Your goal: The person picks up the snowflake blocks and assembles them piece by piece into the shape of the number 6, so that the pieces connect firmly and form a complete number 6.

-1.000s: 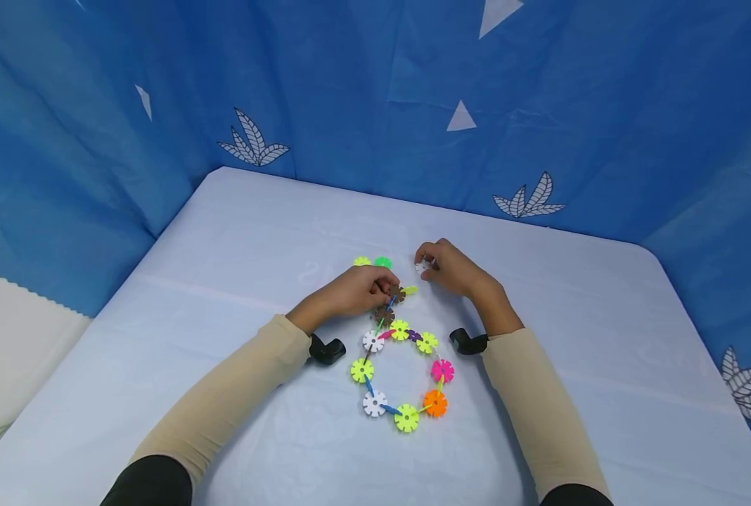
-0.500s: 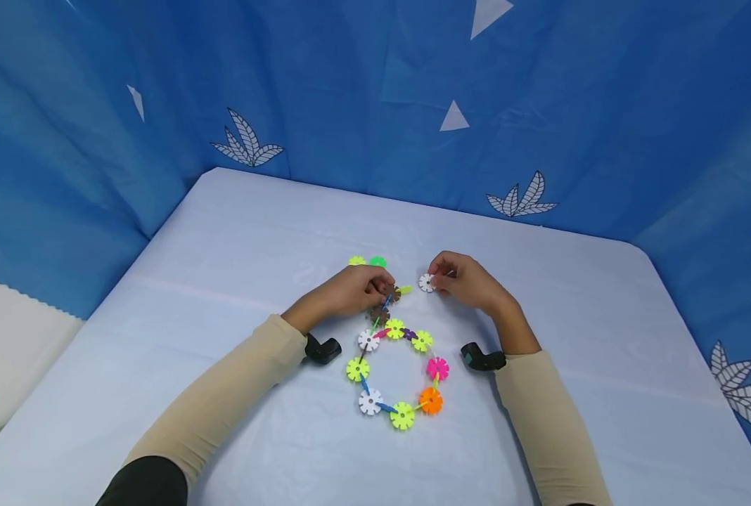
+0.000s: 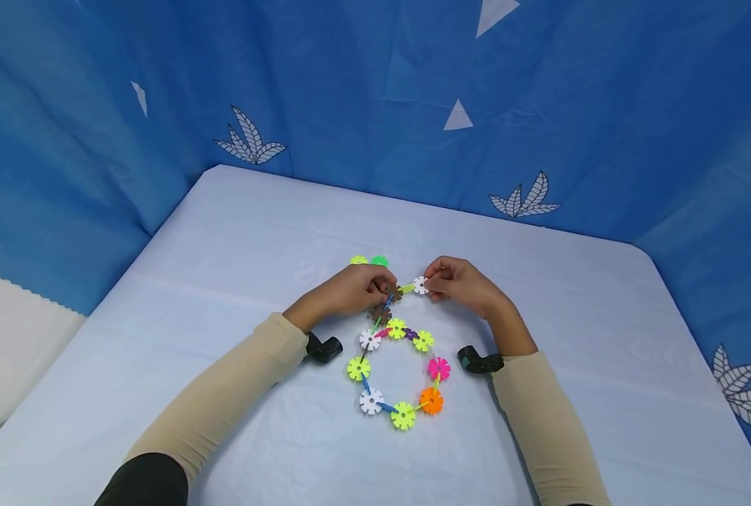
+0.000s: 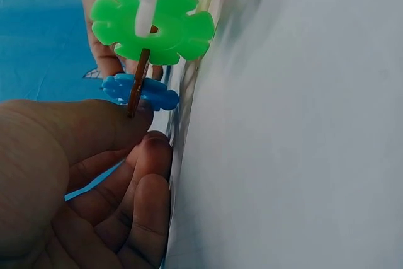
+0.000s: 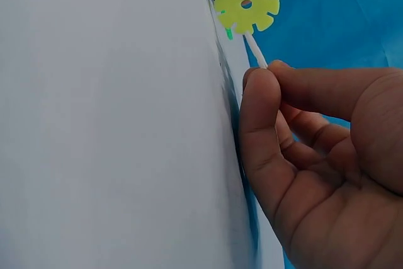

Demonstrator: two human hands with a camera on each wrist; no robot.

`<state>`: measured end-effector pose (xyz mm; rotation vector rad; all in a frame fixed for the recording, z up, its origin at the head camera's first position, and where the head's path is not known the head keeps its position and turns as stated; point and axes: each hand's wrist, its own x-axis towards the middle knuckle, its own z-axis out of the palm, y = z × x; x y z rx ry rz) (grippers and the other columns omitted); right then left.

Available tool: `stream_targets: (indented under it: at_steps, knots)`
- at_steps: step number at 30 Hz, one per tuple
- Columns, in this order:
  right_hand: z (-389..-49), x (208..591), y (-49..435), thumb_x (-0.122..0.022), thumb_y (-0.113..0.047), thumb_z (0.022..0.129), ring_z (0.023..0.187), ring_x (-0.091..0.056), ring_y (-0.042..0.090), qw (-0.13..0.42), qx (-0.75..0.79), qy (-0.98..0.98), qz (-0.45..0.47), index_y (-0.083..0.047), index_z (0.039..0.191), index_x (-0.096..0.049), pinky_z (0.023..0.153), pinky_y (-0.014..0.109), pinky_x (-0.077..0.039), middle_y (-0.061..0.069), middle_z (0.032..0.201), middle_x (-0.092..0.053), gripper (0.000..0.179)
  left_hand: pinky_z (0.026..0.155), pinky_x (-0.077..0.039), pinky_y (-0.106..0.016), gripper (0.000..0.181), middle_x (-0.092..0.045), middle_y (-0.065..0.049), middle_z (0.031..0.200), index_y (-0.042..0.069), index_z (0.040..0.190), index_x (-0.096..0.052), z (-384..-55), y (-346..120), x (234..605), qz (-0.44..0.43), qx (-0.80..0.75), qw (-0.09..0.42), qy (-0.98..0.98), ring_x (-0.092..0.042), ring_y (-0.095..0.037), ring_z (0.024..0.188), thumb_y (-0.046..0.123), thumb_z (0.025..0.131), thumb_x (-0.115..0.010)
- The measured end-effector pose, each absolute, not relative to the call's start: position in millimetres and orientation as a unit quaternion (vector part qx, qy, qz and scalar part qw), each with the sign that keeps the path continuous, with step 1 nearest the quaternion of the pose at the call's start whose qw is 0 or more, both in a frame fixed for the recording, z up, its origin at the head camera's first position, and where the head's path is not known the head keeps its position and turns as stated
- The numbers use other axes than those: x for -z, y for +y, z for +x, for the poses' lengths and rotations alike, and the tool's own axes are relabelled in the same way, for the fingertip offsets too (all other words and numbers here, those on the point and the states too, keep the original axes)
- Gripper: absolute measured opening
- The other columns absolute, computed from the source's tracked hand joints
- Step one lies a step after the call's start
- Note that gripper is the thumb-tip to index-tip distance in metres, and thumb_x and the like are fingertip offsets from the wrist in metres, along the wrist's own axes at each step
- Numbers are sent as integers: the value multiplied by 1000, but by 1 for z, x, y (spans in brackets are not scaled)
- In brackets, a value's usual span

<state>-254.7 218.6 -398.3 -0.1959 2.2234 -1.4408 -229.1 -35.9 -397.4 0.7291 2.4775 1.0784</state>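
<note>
Notched plastic snowflake discs form a linked chain. My left hand (image 3: 350, 289) pinches a brown snowflake disc (image 3: 394, 294) at the chain's upper end; in the left wrist view this brown disc (image 4: 139, 81) shows edge-on between a blue disc (image 4: 160, 96) and a green disc (image 4: 186, 37). A yellow disc (image 3: 406, 289) sticks out to the right of the brown one. My right hand (image 3: 467, 284) pinches a white snowflake disc (image 3: 420, 285). In the right wrist view the white disc's edge (image 5: 255, 50) meets the rim of the yellow disc (image 5: 261, 12).
Below the hands, a ring of discs, including an orange disc (image 3: 431, 401) and a pink disc (image 3: 439, 369), lies on the white table (image 3: 274, 436). Beyond my left hand, a green disc (image 3: 380, 261) and a yellow one show. A blue curtain (image 3: 350, 91) hangs behind.
My right hand first came down and slightly right with the white disc, then moved left until the disc meets the yellow one. The left hand keeps its hold on the brown disc.
</note>
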Motion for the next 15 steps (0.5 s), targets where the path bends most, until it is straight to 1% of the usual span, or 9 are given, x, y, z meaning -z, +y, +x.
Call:
stream_targets:
  at_steps: [15]
  knots:
    - [-255, 401, 215, -65, -2, 98, 77, -67, 21, 240, 541, 804, -66, 4, 109, -59, 74, 31, -59, 16, 95, -66, 14, 84, -51, -29, 31, -65, -4, 106, 3, 129, -63, -230, -36, 397, 256, -381, 172, 872, -61, -15, 94, 3, 99, -62]
